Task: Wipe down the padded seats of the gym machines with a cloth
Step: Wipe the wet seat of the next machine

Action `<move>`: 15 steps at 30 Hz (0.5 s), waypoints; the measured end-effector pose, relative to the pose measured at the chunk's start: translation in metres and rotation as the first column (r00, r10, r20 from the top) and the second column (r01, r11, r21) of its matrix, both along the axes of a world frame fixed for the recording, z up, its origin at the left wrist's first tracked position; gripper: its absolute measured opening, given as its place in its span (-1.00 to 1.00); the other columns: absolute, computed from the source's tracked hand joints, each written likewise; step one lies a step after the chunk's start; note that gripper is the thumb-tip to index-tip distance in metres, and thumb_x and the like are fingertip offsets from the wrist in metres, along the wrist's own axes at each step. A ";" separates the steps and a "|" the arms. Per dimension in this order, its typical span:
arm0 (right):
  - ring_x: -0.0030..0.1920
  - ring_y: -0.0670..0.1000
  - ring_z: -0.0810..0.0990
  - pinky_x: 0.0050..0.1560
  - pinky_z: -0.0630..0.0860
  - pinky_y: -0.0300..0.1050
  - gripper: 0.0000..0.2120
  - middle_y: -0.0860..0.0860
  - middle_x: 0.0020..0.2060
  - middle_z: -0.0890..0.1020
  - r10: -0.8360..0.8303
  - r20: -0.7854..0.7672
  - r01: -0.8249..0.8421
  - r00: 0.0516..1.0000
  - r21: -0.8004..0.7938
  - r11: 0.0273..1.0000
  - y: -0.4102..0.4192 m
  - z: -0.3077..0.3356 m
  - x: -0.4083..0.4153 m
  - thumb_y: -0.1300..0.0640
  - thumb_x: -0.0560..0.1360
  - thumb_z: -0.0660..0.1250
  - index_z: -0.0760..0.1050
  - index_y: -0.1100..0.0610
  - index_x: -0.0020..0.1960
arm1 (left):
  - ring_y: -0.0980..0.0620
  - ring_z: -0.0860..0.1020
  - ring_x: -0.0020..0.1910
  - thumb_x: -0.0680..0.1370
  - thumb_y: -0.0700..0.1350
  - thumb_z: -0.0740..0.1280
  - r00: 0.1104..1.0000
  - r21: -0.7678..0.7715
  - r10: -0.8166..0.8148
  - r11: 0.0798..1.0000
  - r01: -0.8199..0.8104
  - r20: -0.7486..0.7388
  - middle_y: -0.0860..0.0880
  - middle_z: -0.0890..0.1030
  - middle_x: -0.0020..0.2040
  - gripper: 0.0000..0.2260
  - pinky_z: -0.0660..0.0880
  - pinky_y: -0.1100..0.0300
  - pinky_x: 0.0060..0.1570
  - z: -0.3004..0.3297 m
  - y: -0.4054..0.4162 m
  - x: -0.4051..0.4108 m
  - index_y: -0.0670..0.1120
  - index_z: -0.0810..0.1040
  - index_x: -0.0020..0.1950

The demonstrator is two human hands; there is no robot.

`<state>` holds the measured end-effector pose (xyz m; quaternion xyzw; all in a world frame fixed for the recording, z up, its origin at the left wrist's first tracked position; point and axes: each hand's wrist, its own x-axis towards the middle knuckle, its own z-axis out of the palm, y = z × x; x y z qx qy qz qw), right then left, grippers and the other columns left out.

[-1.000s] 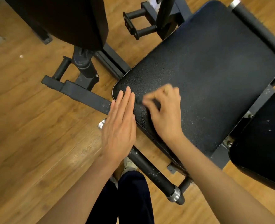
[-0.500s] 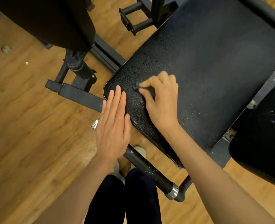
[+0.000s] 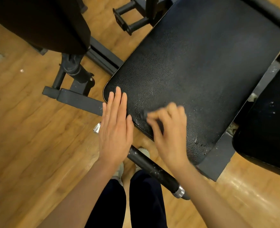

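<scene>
A black padded seat (image 3: 201, 63) fills the middle and upper right of the head view. My right hand (image 3: 168, 129) is blurred near the seat's front edge, its fingers curled round a small dark cloth (image 3: 143, 114) that barely shows past the fingertips. My left hand (image 3: 116, 122) lies flat with straight fingers over the seat's near left corner, fingertips on the padding.
A second black pad (image 3: 267, 120) stands at the right and another (image 3: 37, 22) at the upper left. A dark frame bar with a chrome end (image 3: 154, 168) runs below the seat, above my legs. The floor is wood (image 3: 29, 145).
My right hand has slid with the cloth from the seat's left corner back toward the front edge and to the right. My left hand stays flat at the corner.
</scene>
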<state>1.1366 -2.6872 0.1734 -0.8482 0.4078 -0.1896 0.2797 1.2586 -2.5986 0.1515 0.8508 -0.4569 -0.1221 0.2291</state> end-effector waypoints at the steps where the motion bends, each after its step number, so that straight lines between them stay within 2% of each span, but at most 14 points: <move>1: -0.11 0.01 0.35 -0.10 0.31 -0.03 -0.96 -0.04 -0.16 0.43 0.027 -0.014 -0.027 1.000 0.036 0.999 0.017 0.005 -0.020 0.16 0.55 0.37 0.61 0.06 -0.06 | -0.01 -0.05 0.63 0.70 -0.13 -0.02 1.000 -0.012 -0.028 1.000 0.027 -0.011 -0.08 0.06 0.64 -0.53 -0.11 0.02 0.60 0.001 -0.001 0.001 -0.18 0.10 0.62; 3: -0.12 0.00 0.34 -0.11 0.30 -0.05 -0.94 -0.06 -0.17 0.42 0.095 -0.039 -0.093 0.995 0.049 0.994 0.034 0.011 -0.043 0.15 0.55 0.36 0.61 0.04 -0.04 | -0.01 -0.04 0.63 0.69 -0.16 -0.01 0.993 -0.027 -0.122 0.992 0.122 -0.008 -0.07 0.08 0.64 -0.53 -0.12 0.03 0.60 0.002 -0.003 0.001 -0.17 0.10 0.62; 5: -0.13 0.03 0.34 -0.12 0.31 -0.01 -0.93 -0.01 -0.18 0.43 0.089 -0.056 -0.089 0.994 0.010 0.996 0.014 0.007 -0.031 0.14 0.56 0.34 0.59 0.10 -0.08 | -0.02 -0.01 0.63 0.68 -0.19 -0.01 0.975 -0.015 -0.221 0.975 0.221 0.022 -0.07 0.09 0.64 -0.53 -0.12 0.05 0.60 0.001 -0.005 -0.002 -0.17 0.11 0.62; 9: -0.10 0.08 0.37 -0.09 0.32 0.06 -0.92 0.06 -0.17 0.48 -0.167 -0.027 0.163 0.986 -0.116 0.980 -0.042 -0.006 0.024 0.16 0.55 0.35 0.57 0.16 -0.09 | -0.03 0.03 0.62 0.67 -0.20 0.00 0.968 0.011 -0.246 0.969 0.246 0.059 -0.08 0.10 0.63 -0.52 -0.09 0.05 0.60 -0.001 -0.006 -0.003 -0.17 0.12 0.61; 11: -0.11 0.08 0.37 -0.08 0.33 0.06 -0.94 0.05 -0.17 0.47 -0.209 -0.013 0.207 0.978 -0.085 0.975 -0.024 -0.005 0.012 0.18 0.55 0.36 0.57 0.15 -0.09 | -0.02 0.01 0.63 0.67 -0.17 -0.03 0.966 0.024 -0.253 0.967 0.252 0.058 -0.08 0.09 0.64 -0.52 -0.07 0.02 0.60 -0.001 -0.005 -0.004 -0.16 0.11 0.62; 15: -0.11 0.02 0.34 -0.11 0.36 0.04 -0.96 -0.01 -0.17 0.46 -0.138 -0.042 0.139 0.990 0.022 0.990 0.042 0.007 -0.043 0.17 0.55 0.35 0.57 0.12 -0.07 | -0.02 0.01 0.63 0.68 -0.09 -0.05 0.964 0.023 -0.262 0.965 0.262 0.042 -0.08 0.09 0.64 -0.51 -0.04 0.00 0.60 0.000 -0.005 -0.003 -0.17 0.13 0.61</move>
